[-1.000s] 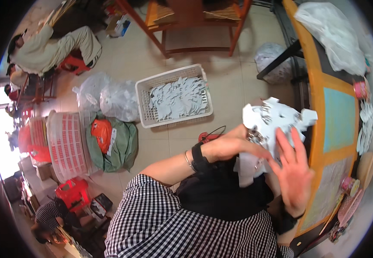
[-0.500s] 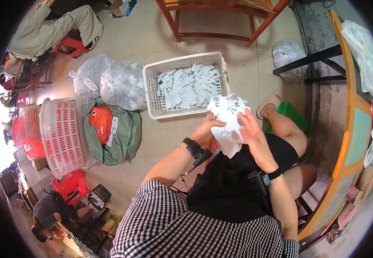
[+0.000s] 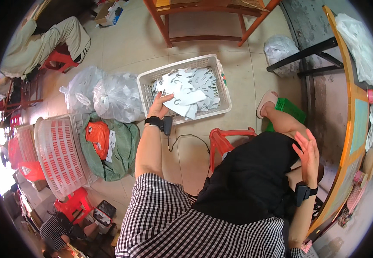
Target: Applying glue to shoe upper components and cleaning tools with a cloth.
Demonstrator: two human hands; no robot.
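Observation:
A white plastic basket point(image 3: 142, 92) stands on the floor in front of me, filled with flat white card-like pieces point(image 3: 208, 81) that have dark curved marks along their edges. At its near left side my left hand point(image 3: 160, 105) grips a bunch of white pieces point(image 3: 184, 104) by the edge, thumb on top. This bunch lies over the other pieces in the basket, tilted toward me. What exactly the pieces are I cannot make out. Far to the right, above my thigh, my right hand point(image 3: 308, 155) is raised with spread fingers and holds nothing.
A red stool point(image 3: 216, 144) is beside my lap. Clear bags point(image 3: 117, 96), a green sack point(image 3: 124, 148) and a tall white basket point(image 3: 61, 155) stand to the left. A green crate point(image 3: 290, 112) lies beyond my leg. A wooden-edged table point(image 3: 345, 129) borders the right. Other people sit at left.
My left hand has carried the bunch of white pieces from my lap forward into the basket. My right hand has let go of it and swung away to the right, opening.

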